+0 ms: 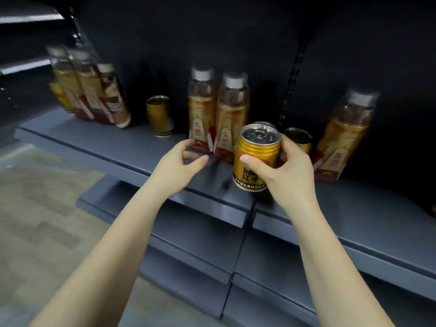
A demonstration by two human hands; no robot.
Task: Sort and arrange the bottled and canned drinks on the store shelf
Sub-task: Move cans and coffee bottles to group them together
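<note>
on my feed the far left of the grey shelf [77,142] holds a blurred cluster of bottles [87,90], leaning. right of them a gold can [160,115] stands alone. next come two capped bottles [218,114] upright, side by side. my left hand [181,161] sits just in front of their bases, fingers loosely curled, holding nothing; i cannot tell if it touches them. my right hand [285,166] grips a gold red bull can [256,159], tilted, near the shelf's front edge, thumb across the label. two more cans [298,138] sit behind it, partly hidden. far right stands one more bottle [342,138], leaning.
</note>
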